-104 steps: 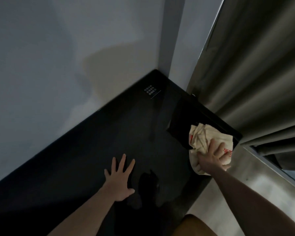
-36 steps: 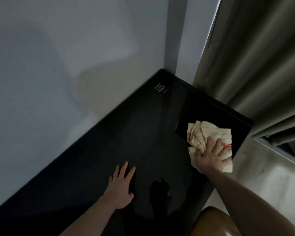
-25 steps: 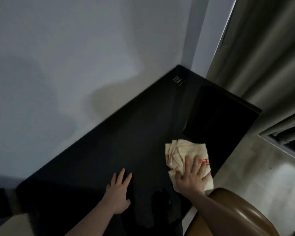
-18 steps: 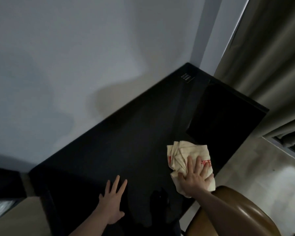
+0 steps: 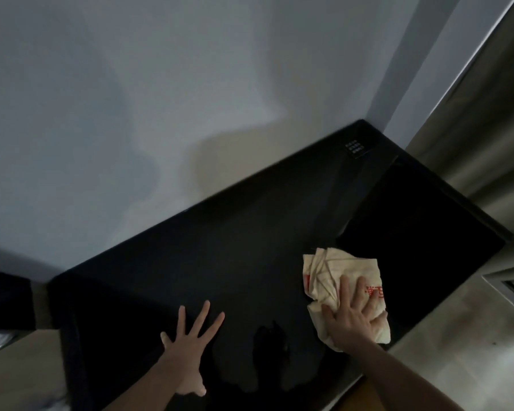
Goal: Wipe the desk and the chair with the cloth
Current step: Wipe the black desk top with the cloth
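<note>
Under the flat right hand [image 5: 351, 315] the cream cloth [image 5: 339, 280] has slid back from the surface's [image 5: 220, 262] far end, nearer the open, empty left hand [image 5: 187, 348].

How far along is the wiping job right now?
In hand: the right hand presses the cloth flat on the black desk near its right end; the left hand rests spread on it. Which parts are already wiped cannot be told. The chair is not yet touched.

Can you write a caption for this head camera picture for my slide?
Right hand presses a cream cloth flat on the black desk; left hand rests open beside it.
</note>
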A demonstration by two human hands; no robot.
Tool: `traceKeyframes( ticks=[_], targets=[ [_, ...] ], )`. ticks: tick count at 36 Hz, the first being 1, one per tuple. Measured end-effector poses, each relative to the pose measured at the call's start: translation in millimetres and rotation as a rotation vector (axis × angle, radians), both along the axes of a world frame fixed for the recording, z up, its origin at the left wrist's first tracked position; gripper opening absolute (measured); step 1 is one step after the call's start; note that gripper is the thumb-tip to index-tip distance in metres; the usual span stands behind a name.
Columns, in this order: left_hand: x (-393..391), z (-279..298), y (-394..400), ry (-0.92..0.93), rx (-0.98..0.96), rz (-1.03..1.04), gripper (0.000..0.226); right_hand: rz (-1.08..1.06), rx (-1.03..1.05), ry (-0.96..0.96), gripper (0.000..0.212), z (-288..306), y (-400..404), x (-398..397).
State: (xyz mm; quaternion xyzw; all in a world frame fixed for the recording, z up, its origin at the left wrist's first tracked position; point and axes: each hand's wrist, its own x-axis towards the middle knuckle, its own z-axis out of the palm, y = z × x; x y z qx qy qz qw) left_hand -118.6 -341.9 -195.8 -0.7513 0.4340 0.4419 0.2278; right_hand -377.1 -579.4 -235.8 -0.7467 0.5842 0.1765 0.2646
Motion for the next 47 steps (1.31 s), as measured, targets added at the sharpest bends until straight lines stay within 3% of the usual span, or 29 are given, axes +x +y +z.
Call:
traceKeyframes(
  ticks=[8,15,25,31,36,43,47],
  targets=[
    [-5.8,-1.2,6.3,0.024,-0.068,0.06,0.137,-0.015,-0.011,0.015,0.087,2.1,-8.1,4.8],
    [-14.3,-5.1,47.8,-0.005,-0.238,0.063,0.101,-0.022,-0.039,-0.006,0.083,1.4,24.7,8.4],
    [6.5,-8.9,161.6,-0.029,-0.382,0.03,0.087,0.042,-0.043,-0.026,0.082,6.8,162.5,35.7],
    [23.8,-13.9,225.4,-0.033,-0.396,0.066,0.086,0.048,-0.035,-0.05,0.084,4.8,260.5,64.7],
    [33.4,-12.2,275.6,-0.04,-0.519,0.142,0.08,0.056,-0.007,-0.066,0.084,12.5,351.5,103.0],
    [45.4,-1.7,320.1,-0.086,-0.666,0.312,0.076,0.079,0.202,-0.168,0.09,27.2,453.7,157.1],
    [40.9,-0.3,329.7,-0.1,-0.779,0.323,0.071,0.161,0.347,-0.2,0.092,42.8,456.3,156.1]
  ],
)
